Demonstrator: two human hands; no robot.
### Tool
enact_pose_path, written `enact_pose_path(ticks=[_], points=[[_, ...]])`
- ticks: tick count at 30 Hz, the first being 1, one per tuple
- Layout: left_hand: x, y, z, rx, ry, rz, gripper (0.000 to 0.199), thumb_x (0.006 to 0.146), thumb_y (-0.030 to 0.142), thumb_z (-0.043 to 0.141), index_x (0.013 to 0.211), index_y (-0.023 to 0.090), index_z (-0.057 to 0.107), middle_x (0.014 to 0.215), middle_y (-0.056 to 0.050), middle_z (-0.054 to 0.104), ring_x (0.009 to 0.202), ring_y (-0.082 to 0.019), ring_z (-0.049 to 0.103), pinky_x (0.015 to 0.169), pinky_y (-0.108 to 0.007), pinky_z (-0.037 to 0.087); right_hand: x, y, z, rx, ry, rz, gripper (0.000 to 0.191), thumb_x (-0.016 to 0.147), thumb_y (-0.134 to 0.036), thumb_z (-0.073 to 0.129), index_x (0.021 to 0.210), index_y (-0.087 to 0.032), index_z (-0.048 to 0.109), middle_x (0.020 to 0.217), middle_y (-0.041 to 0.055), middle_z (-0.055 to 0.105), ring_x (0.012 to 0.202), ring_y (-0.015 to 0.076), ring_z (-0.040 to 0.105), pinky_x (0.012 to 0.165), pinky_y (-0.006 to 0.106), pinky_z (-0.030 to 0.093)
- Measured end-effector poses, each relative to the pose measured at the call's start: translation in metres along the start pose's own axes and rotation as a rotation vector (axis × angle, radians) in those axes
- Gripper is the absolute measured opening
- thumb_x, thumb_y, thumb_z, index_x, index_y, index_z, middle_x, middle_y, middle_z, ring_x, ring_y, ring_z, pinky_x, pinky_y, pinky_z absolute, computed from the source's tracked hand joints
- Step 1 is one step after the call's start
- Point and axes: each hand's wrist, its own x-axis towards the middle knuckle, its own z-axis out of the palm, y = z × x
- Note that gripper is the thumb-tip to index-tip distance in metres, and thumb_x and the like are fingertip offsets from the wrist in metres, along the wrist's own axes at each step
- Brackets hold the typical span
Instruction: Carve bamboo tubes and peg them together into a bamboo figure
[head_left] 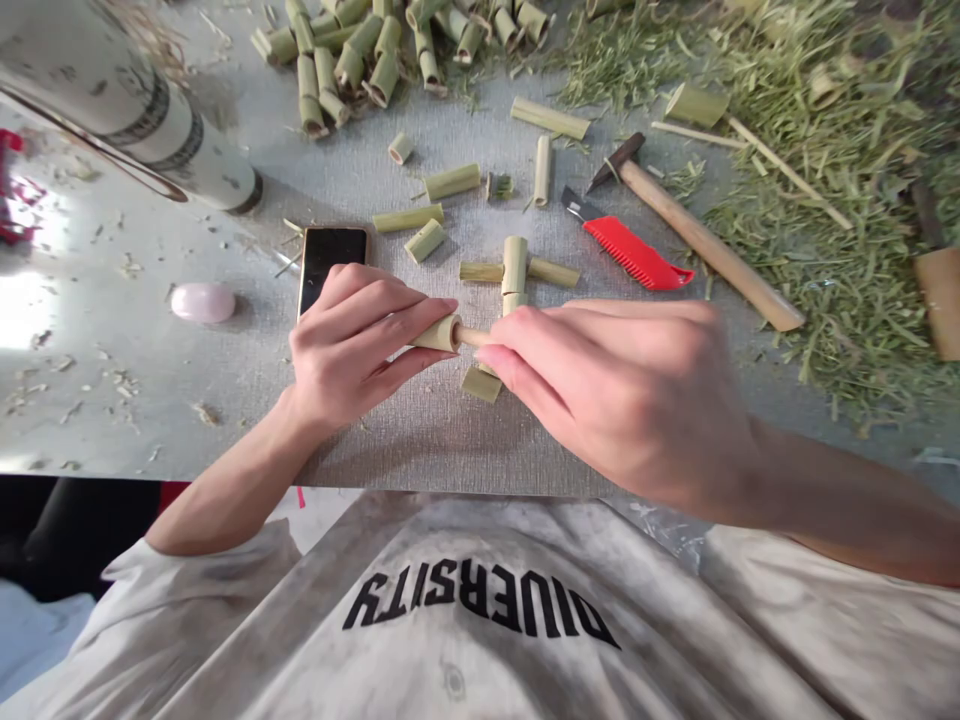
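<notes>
Between its thumb and fingers, my left hand (352,335) grips a short bamboo tube (436,334) whose open end faces right. My right hand (600,380) pinches a thin wooden stick (471,337). The stick's left end sits at the mouth of the tube; how deep it goes is hidden. Just behind the hands, bamboo pieces lie in a cross, with an upright piece (514,262) between a left arm (481,272) and a right arm (553,272). A cut bamboo piece (481,385) lies below the stick, partly covered by my right hand.
A red-handled utility knife (637,252) and a hammer (705,235) lie to the right, beside heaped green shavings (810,230). Bamboo segments (382,60) are piled at the back. A phone (332,255), a pinkish stone (203,302) and a tall white cylinder (180,140) stand leftward.
</notes>
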Motion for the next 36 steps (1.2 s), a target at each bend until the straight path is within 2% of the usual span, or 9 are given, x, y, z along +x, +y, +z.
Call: enact_pose_path(ticks=[4,9,14,17,22,27,30,33,36], points=[[0.0018,-0.0009,0.0026,0.024,-0.010,0.036,0.022,0.105,0.047,0.083,0.125,0.038,0.084,0.095,-0.002,0.086,0.085,-0.025,0.080,0.075,-0.046,0.059,0.0003,0.0006,-0.0002,-0.034,-0.023,-0.032,0.024,0.114,-0.019,0.065,0.095,-0.017,0.079,0.072,-0.0006,0.069,0.066,0.0150,0.061,0.057,0.035,0.029],[0.0061,-0.0005,0.0011,0.025,0.028,0.079,0.024,0.107,0.048,0.081,0.129,0.038,0.083,0.096,-0.001,0.086,0.081,-0.023,0.078,0.072,-0.045,0.057,-0.0016,0.0021,0.0026,0.010,-0.066,0.036,0.037,0.123,-0.029,0.052,0.098,-0.017,0.076,0.069,-0.0003,0.068,0.063,0.0136,0.059,0.059,0.033,0.029],[0.0093,-0.0007,0.0005,0.041,0.063,0.136,0.026,0.107,0.044,0.082,0.131,0.034,0.082,0.097,-0.001,0.086,0.081,-0.022,0.077,0.071,-0.042,0.058,-0.0013,0.0033,0.0049,0.044,-0.024,0.003,0.033,0.122,-0.027,0.055,0.100,-0.016,0.077,0.074,-0.0007,0.070,0.068,0.0129,0.061,0.060,0.034,0.030],[0.0084,0.0004,0.0010,0.021,0.057,0.119,0.024,0.106,0.044,0.082,0.128,0.035,0.083,0.094,-0.001,0.085,0.078,-0.022,0.075,0.070,-0.042,0.057,0.0000,0.0044,0.0027,0.027,-0.062,-0.023,0.031,0.121,-0.022,0.055,0.099,-0.017,0.077,0.076,-0.0008,0.069,0.071,0.0140,0.061,0.062,0.035,0.031],[0.0050,0.0004,0.0013,-0.008,0.003,-0.004,0.022,0.105,0.050,0.082,0.124,0.039,0.085,0.093,-0.003,0.084,0.080,-0.024,0.076,0.075,-0.048,0.059,0.0019,0.0064,0.0007,0.025,-0.135,-0.036,0.030,0.121,-0.021,0.054,0.102,-0.017,0.077,0.080,0.0002,0.072,0.077,0.0150,0.065,0.065,0.034,0.033],[0.0070,-0.0001,0.0027,0.007,0.062,0.096,0.026,0.105,0.046,0.083,0.128,0.035,0.084,0.093,-0.003,0.084,0.080,-0.023,0.076,0.072,-0.045,0.058,0.0009,0.0053,0.0017,0.035,-0.088,0.000,0.034,0.122,-0.027,0.053,0.101,-0.016,0.077,0.075,0.0004,0.069,0.069,0.0147,0.063,0.061,0.034,0.030],[0.0060,0.0015,0.0021,0.040,0.058,0.077,0.027,0.103,0.044,0.086,0.129,0.036,0.083,0.095,-0.002,0.085,0.081,-0.023,0.076,0.073,-0.045,0.058,-0.0008,0.0022,0.0033,0.022,-0.083,0.066,0.042,0.124,-0.034,0.048,0.099,-0.016,0.077,0.068,-0.0003,0.065,0.060,0.0141,0.055,0.059,0.035,0.028],[0.0039,0.0033,0.0001,0.052,0.019,0.001,0.024,0.104,0.047,0.085,0.127,0.041,0.084,0.098,-0.002,0.085,0.083,-0.024,0.077,0.076,-0.048,0.059,-0.0006,0.0016,0.0055,0.043,-0.090,0.069,0.039,0.124,-0.030,0.047,0.102,-0.016,0.077,0.072,0.0009,0.068,0.065,0.0140,0.058,0.061,0.034,0.029],[0.0051,0.0019,-0.0005,0.043,0.038,0.025,0.026,0.104,0.045,0.085,0.130,0.042,0.083,0.099,-0.001,0.086,0.085,-0.024,0.078,0.077,-0.047,0.059,0.0027,0.0070,0.0060,0.125,-0.071,0.043,0.033,0.122,-0.027,0.053,0.103,-0.015,0.078,0.080,0.0017,0.072,0.072,0.0144,0.061,0.063,0.033,0.030]])
